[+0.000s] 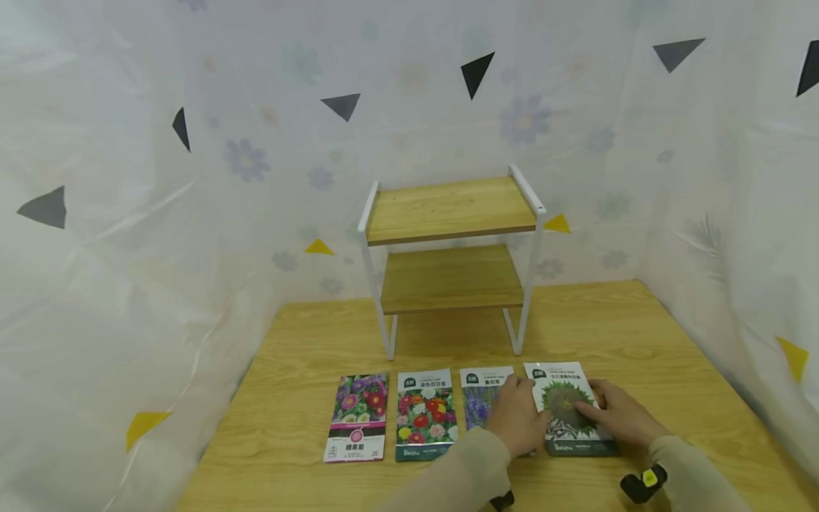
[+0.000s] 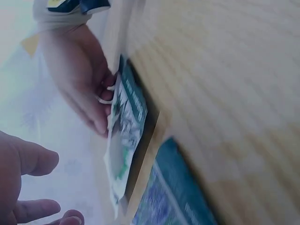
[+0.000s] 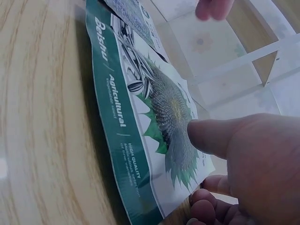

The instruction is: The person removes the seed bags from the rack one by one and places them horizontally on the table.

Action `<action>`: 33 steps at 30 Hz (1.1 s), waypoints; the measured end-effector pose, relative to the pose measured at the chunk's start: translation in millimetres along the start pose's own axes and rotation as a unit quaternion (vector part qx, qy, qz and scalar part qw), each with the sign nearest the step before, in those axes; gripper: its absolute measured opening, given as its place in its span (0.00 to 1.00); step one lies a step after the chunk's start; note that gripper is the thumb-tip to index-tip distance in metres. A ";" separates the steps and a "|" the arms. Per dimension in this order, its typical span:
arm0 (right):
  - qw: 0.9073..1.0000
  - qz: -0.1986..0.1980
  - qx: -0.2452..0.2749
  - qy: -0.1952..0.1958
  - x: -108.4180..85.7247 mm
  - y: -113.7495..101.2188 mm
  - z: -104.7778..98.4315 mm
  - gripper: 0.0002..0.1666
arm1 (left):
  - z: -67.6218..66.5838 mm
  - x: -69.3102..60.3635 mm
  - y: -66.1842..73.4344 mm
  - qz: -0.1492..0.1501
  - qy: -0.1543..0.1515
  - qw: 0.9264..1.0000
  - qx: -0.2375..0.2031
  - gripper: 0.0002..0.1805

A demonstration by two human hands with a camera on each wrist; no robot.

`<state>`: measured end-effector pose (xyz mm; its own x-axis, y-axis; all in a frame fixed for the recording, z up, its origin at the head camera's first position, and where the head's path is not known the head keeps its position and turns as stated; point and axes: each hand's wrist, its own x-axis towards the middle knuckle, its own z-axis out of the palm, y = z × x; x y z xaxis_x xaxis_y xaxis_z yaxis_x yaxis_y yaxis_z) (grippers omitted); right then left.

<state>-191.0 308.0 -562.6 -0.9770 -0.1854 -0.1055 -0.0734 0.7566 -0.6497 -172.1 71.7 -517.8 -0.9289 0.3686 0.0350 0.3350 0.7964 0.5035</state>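
Four-sided and flat, a sunflower seed packet (image 1: 566,405) lies at the right end of a row on the table. My right hand (image 1: 623,414) pinches its right edge, thumb on the printed front and fingers curled at the side, as the right wrist view shows. That edge looks slightly raised in the left wrist view. My left hand (image 1: 520,416) hovers with fingers apart between this packet and a purple-flower seed packet (image 1: 476,398), partly covering the latter. Nothing is held between its thumb and fingers (image 2: 37,211).
Further left lie a seed packet with mixed red and white blooms (image 1: 425,419) and a pink-banded flower packet (image 1: 358,419). Behind the row stands a two-tier wooden shelf (image 1: 451,210) with a white frame. Patterned sheeting (image 1: 409,128) encloses the wooden table (image 1: 288,398).
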 end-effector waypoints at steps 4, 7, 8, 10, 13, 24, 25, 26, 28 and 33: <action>1.000 0.003 -0.003 -0.005 0.4 2.2 -0.8 0.47 | -18.5 -3.5 -16.3 0.023 0.026 0.999 -0.002 0.27; 1.000 0.000 -0.005 -0.008 1.3 3.0 -0.2 0.47 | -34.8 -9.9 -33.4 0.020 0.042 0.999 -0.027 0.27; 1.000 -0.001 -0.005 -0.008 1.3 2.8 0.0 0.48 | -40.6 -12.8 -40.2 0.020 0.049 0.998 -0.029 0.26; 1.000 -0.002 -0.010 -0.007 0.5 2.2 0.4 0.48 | -53.0 -19.2 -55.3 0.015 0.065 0.997 -0.031 0.27; 1.000 -0.001 -0.018 -0.003 -2.1 0.4 0.5 0.49 | -73.8 -32.0 -80.1 -0.001 0.083 0.996 -0.034 0.28; 0.999 0.000 -0.026 0.025 -5.7 0.5 0.1 0.48 | -130.0 -80.2 -173.0 -0.076 0.186 0.979 -0.019 0.28; 0.999 0.004 -0.024 0.025 -6.3 0.2 -0.9 0.49 | -133.2 -83.9 -181.2 -0.084 0.193 0.977 -0.015 0.28; 1.000 0.006 -0.020 0.023 -7.3 -0.1 -2.8 0.49 | -136.4 -87.8 -188.7 -0.094 0.197 0.976 -0.010 0.28; 1.000 0.017 -0.004 0.017 -11.2 -1.2 -7.6 0.49 | -142.6 -96.2 -203.3 -0.111 0.200 0.974 -0.006 0.28; 1.000 0.010 0.006 0.021 -24.9 -0.5 -28.5 0.45 | -155.8 -116.3 -236.0 -0.125 0.183 0.975 0.009 0.33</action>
